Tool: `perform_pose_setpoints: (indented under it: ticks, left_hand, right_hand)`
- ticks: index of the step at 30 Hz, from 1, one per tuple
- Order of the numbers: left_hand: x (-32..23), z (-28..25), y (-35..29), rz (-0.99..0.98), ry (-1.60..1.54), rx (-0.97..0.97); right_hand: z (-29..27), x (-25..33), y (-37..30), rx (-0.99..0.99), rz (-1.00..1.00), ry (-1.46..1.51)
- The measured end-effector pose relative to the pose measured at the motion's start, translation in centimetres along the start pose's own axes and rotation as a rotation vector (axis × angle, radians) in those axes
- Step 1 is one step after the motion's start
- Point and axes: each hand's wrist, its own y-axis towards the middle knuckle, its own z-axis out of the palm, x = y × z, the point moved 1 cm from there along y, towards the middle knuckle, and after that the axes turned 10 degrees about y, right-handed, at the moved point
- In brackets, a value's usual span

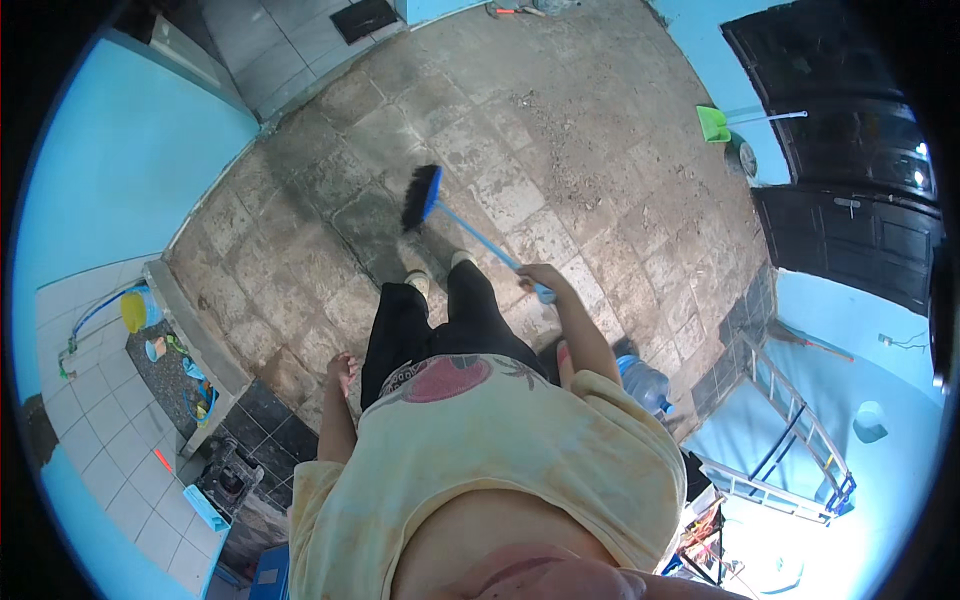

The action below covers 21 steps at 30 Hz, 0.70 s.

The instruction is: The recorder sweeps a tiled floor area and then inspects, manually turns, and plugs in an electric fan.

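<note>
My right hand (545, 281) is wrapped round the upper end of a light blue handle, out in front of my right hip. The handle belongs to a broom (480, 240) that slants away to the left. Its blue block and black bristles are down by the tiled floor (330, 290), just beyond my feet. My left hand (345, 368) hangs beside my left thigh with its fingers loosely apart, and nothing shows in it. Loose dirt and small debris (580, 165) lie scattered over the floor ahead and to the right.
A green dustpan (713, 124) with a pale handle stands by the right wall near a black door (850, 240). A large blue water bottle (645, 385) and a metal ladder (790, 440) are at my right. A low ledge (200, 330) bounds the tiled wash area on the left.
</note>
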Motion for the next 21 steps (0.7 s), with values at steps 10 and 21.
perform_pose_setpoints:
  ticks: [10,21]
  left_hand:
    - [1.7,1.3,2.4,-0.060,-0.010,-0.020]
    - [8.9,-1.3,6.5,0.037,-0.173,-0.033]
  right_hand:
    - [-14.5,3.8,2.8,-0.334,-0.038,-0.463]
    - [-0.8,6.6,-7.4,-0.291,0.017,-0.055]
